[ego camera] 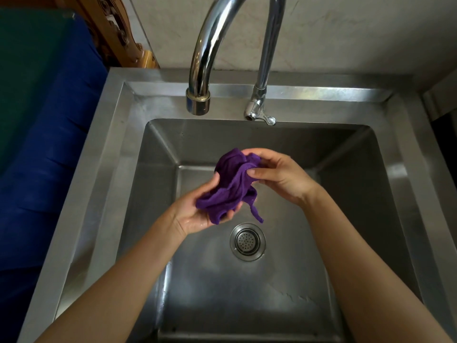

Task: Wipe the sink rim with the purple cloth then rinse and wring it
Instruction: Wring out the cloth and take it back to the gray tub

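Steel sink (118,134), hands bunching purple cloth (232,184)

No legible text, label, brand mark, number or sign appears on any surface in view, including the steel sink (405,154), the chrome faucet (205,58) and the purple cloth (232,184).

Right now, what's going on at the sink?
A person holds the bunched purple cloth in both hands over the sink basin. The left hand cups it from below; the right hand pinches its upper end. No water is visibly running from the faucet. The left palm looks wet. The drain strainer sits just below.
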{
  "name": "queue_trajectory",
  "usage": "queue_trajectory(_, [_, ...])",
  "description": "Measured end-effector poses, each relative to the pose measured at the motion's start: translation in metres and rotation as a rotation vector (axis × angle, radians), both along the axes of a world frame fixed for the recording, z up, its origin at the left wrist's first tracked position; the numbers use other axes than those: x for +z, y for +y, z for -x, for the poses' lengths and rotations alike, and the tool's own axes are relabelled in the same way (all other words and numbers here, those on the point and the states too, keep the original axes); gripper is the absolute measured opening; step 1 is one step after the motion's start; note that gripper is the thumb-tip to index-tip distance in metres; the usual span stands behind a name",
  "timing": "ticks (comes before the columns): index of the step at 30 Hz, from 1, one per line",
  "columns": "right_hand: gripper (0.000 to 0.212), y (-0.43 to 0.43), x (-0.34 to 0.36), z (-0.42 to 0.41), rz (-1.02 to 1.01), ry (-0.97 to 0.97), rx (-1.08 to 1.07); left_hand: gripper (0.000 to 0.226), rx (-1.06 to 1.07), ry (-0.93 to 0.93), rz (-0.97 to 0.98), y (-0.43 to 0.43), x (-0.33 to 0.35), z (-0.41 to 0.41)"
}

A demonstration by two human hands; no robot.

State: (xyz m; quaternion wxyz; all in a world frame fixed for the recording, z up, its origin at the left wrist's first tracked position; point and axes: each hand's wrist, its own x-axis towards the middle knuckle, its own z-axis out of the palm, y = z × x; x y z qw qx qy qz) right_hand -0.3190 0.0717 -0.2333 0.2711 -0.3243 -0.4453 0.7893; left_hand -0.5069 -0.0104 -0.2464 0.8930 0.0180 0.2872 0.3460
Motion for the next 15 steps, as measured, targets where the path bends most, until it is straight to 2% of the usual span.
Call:
queue_trajectory(3, [0.032, 0.002, -0.002, 0.002, -0.070, -0.172, -0.042, 0.058, -0.016, 0.047, 0.029, -0.003, 0.006, -0.002])
queue_trajectory(5, [0.024, 0.001, -0.007, 0.003, -0.052, -0.205, -0.057, 0.057, -0.056, 0.084, 0.015, -0.002, 0.009, -0.004])
queue_trajectory(7, [0.021, -0.004, -0.010, 0.006, 0.064, -0.099, -0.055, 0.056, -0.072, 0.192, 0.029, -0.001, 0.017, -0.014])
queue_trajectory(9, [0.039, -0.008, -0.012, 0.010, 0.190, 0.064, -0.030, 0.038, -0.067, 0.295, 0.056, -0.003, 0.020, -0.021])
queue_trajectory(11, [0.042, -0.012, -0.013, 0.015, 0.246, 0.236, -0.017, 0.023, -0.086, 0.230, 0.093, -0.004, 0.022, -0.026])
queue_trajectory(13, [0.033, -0.014, -0.011, 0.021, 0.255, 0.354, -0.043, 0.032, -0.125, 0.110, 0.064, -0.005, 0.021, -0.026])
queue_trajectory(15, [0.023, -0.013, -0.010, 0.027, 0.234, 0.378, -0.085, 0.042, -0.150, 0.096, 0.046, -0.006, 0.017, -0.025])
